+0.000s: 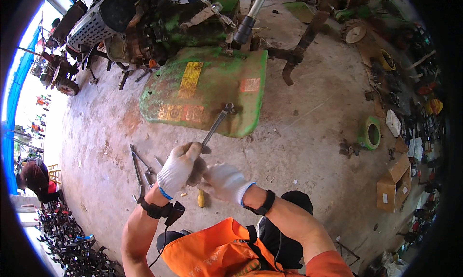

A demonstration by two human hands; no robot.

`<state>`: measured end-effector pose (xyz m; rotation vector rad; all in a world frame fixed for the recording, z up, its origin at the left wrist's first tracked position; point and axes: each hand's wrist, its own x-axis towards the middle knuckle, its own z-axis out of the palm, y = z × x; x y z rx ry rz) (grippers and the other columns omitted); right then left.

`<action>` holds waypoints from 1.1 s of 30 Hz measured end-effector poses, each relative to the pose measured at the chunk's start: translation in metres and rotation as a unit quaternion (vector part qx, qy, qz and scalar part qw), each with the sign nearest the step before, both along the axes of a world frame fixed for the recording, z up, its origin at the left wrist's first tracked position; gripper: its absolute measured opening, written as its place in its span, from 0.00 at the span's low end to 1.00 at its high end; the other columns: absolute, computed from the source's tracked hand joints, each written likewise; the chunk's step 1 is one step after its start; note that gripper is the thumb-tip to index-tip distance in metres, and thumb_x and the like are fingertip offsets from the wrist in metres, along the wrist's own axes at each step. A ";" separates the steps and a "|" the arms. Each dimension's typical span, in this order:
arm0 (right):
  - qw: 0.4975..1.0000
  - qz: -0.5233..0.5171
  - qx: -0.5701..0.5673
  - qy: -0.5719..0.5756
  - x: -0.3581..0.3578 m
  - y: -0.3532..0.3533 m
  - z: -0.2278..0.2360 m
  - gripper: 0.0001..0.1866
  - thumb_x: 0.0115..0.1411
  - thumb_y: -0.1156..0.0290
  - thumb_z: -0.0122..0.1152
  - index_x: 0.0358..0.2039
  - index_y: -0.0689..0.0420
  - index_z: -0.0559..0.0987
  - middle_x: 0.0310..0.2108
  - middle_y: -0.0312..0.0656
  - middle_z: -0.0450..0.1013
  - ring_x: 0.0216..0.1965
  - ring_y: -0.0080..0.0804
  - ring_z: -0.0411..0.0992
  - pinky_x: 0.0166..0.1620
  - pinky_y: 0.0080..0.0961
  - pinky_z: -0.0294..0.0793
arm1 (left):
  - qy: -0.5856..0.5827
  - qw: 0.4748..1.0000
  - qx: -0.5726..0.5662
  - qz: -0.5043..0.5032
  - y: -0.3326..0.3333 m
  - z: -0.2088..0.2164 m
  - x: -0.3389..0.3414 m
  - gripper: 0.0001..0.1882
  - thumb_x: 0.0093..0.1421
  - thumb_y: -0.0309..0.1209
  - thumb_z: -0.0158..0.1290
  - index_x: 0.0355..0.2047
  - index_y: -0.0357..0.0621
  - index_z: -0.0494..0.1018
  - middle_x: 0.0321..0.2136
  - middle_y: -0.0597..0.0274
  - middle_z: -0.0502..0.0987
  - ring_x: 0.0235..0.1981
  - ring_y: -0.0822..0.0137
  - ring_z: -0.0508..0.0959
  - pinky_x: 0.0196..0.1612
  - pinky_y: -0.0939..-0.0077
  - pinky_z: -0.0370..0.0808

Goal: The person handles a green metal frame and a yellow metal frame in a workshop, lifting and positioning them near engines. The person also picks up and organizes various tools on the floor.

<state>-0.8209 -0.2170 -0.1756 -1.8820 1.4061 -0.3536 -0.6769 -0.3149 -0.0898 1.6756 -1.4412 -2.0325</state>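
Note:
My left hand [178, 163], in a white work glove with dirty fingers, is closed around a long steel wrench [215, 126]. The wrench points up and away, and its ring end lies over the lower right part of a worn green metal guard [207, 91]. Whether the ring sits on a bolt there I cannot tell. Close beside my left hand is my right hand [225, 183], also gloved. It is smeared by motion and its fingertips are partly hidden, so its grip does not show.
Beyond the guard stands a greasy green machine [169, 28] with curved tiller blades [299, 50]. On the floor lie several tools [137, 168] and a yellow-handled tool [201, 198]. To the right are a green ring [371, 132] and an open cardboard box [393, 185]. Dark metal parts [72, 238] are heaped left.

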 end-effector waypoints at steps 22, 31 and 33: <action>0.788 -0.153 0.324 -0.500 0.012 0.022 -0.099 0.23 0.74 0.44 0.50 0.50 0.49 0.81 0.40 0.44 0.83 0.32 0.43 0.84 0.29 0.44 0.80 | 0.065 0.993 -0.052 -0.086 0.037 -0.024 -0.026 0.16 0.81 0.35 0.45 0.55 0.36 0.76 0.32 0.59 0.82 0.24 0.64 0.85 0.22 0.71 0.82; 0.465 -0.348 0.412 -0.702 0.004 0.034 -0.125 0.24 0.75 0.46 0.52 0.57 0.53 0.77 0.45 0.50 0.83 0.41 0.55 0.85 0.31 0.49 0.86 | 0.128 0.981 0.130 -0.071 0.046 -0.030 -0.049 0.16 0.80 0.35 0.48 0.57 0.35 0.73 0.34 0.56 0.80 0.26 0.62 0.87 0.27 0.64 0.89; 0.494 -0.307 0.439 -0.685 -0.015 0.042 -0.113 0.22 0.75 0.49 0.53 0.55 0.54 0.77 0.42 0.52 0.83 0.38 0.56 0.85 0.30 0.52 0.85 | 0.141 0.984 0.051 -0.098 0.048 -0.023 -0.048 0.15 0.79 0.35 0.48 0.56 0.37 0.74 0.33 0.58 0.80 0.25 0.65 0.85 0.26 0.66 0.85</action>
